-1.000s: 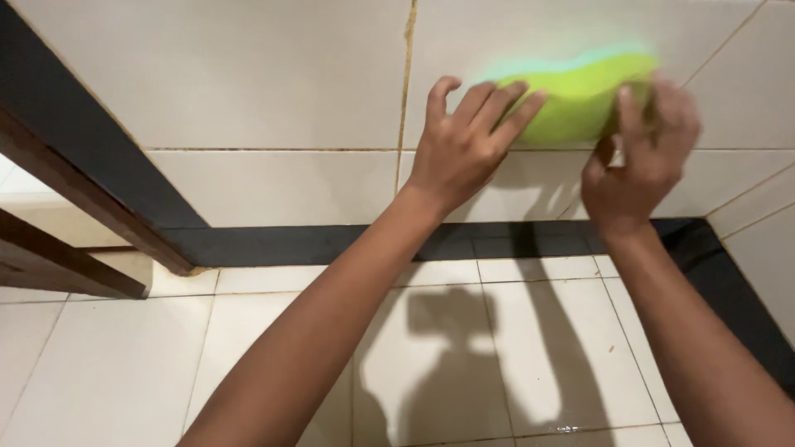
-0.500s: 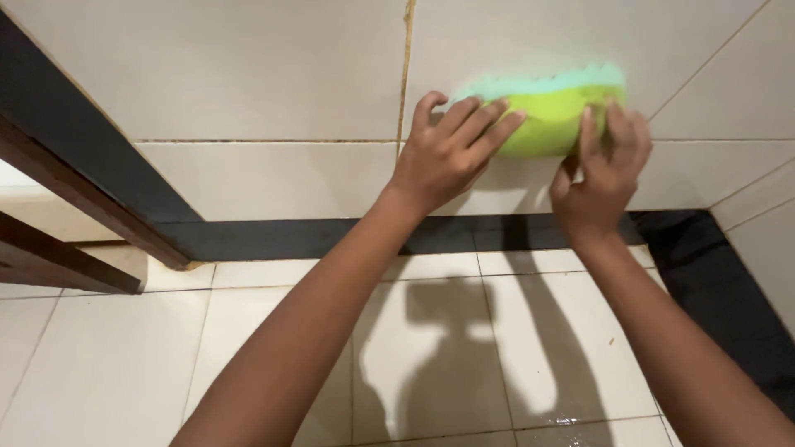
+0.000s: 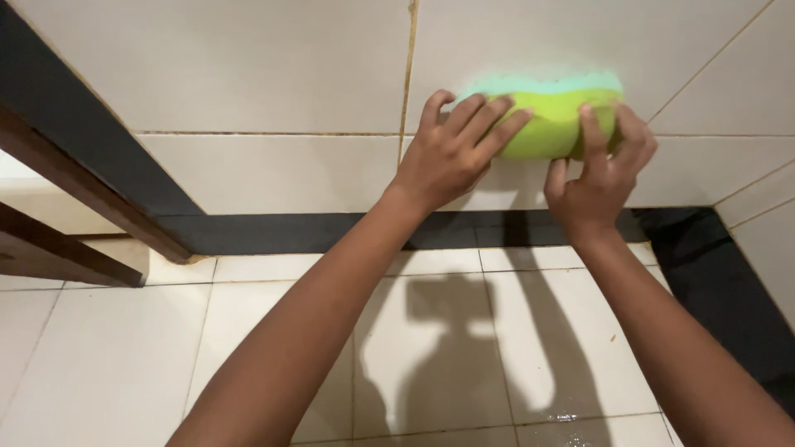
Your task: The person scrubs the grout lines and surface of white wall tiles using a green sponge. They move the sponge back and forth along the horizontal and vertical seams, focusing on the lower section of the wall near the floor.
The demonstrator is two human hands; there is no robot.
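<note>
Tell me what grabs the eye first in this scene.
The bright green sponge stands out, pressed against the pale wall tiles at upper right. The left hand lies over its left end and the right hand grips its right end. Below, a dark skirting band meets the glossy floor tiles.

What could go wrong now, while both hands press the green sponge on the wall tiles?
1. The floor tiles look wet and shiny near the person, so slipping seems possible.
2. The left hand and right hand cover only the ends of the sponge; it might slide out if pressed unevenly.
3. The grout line looks stained; the sponge may skip over it.
</note>
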